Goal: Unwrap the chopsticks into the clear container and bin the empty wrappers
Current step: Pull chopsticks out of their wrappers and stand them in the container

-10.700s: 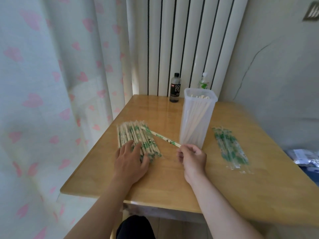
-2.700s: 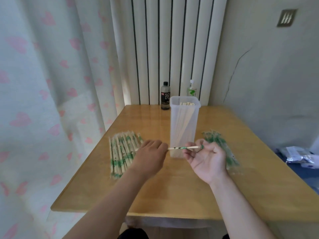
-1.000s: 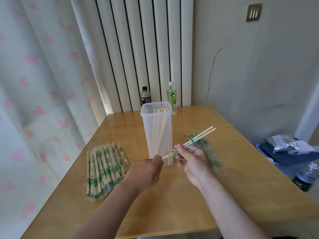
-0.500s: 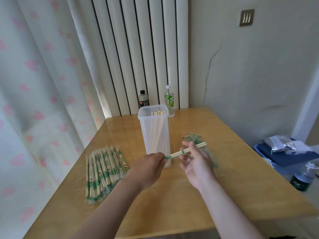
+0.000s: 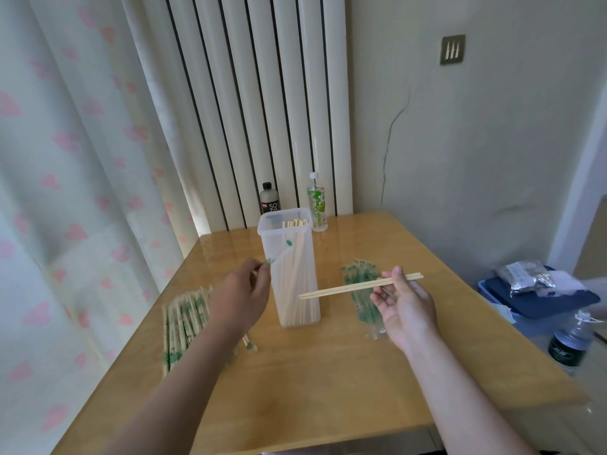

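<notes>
Head camera view, looking down over a wooden table (image 5: 328,372) pushed up against a white ribbed radiator and a heart-print curtain. The left hand (image 5: 241,298) is raised beside the clear container (image 5: 266,224), its fingertips pinched on one end of an empty wrapper (image 5: 279,252), a blurred strip of clear film with green print that trails up across the container's front. The right hand (image 5: 405,303) is held palm up to the right of the container, thumb and fingers curled loosely around a bare pair of chopsticks (image 5: 348,287). The pair lies nearly level in the air, its far tip crossing in front of the container's lower wall. The container stands upright mid-table with a bundle of unwrapped chopsticks leaning inside it.

To the left, partly under the left forearm, lies a pile of wrapped chopsticks (image 5: 185,320). To the right, behind the right hand, a heap of empty wrappers (image 5: 363,307) sits on the tabletop. Two bottles stand at the back edge, a dark one (image 5: 270,200) and a clear one with a green label (image 5: 318,205).
</notes>
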Tool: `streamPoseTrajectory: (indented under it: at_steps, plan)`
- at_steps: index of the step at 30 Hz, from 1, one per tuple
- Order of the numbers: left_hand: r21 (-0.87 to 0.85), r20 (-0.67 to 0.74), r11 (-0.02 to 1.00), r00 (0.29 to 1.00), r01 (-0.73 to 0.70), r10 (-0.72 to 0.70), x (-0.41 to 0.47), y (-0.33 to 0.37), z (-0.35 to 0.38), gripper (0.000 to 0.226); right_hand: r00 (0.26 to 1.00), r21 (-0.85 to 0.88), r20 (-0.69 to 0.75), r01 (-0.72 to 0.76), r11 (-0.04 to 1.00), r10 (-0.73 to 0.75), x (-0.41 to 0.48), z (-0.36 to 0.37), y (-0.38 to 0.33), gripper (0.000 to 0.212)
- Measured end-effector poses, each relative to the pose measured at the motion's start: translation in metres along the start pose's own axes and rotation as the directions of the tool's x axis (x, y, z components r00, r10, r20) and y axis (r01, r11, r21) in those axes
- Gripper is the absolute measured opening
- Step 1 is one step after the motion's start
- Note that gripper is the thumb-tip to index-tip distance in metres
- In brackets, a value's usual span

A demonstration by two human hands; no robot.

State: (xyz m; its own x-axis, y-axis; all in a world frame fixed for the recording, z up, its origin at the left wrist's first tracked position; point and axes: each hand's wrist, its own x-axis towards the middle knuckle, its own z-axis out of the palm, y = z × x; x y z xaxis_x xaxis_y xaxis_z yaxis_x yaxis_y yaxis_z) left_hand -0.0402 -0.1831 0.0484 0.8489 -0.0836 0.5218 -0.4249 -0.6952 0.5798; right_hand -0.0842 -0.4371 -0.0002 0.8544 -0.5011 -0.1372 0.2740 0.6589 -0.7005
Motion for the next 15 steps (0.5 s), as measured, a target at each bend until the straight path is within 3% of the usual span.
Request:
streamPoseTrajectory:
  at_steps: [5,10,15]
  plan:
    - [-0.142,0.001,0.99,1.0,0.02,-0.02,0.005,0.022,-0.002,0.031,0.998,0.016,0.047,0.035,0.999,-0.036,-0.002,0.022,-0.019,0.024]
    - [-0.332,-0.057,0.937,0.99,0.106,-0.133,0.016,0.035,-0.015,0.025,0.964,-0.019,0.151,0.224,0.974,-0.218,0.003,0.081,-0.074,0.023]
    - [-0.412,-0.075,0.901,0.981,0.133,-0.18,0.022,0.036,-0.023,0.022,0.867,-0.281,0.279,0.486,0.828,-0.414,0.016,0.153,-0.097,0.024]
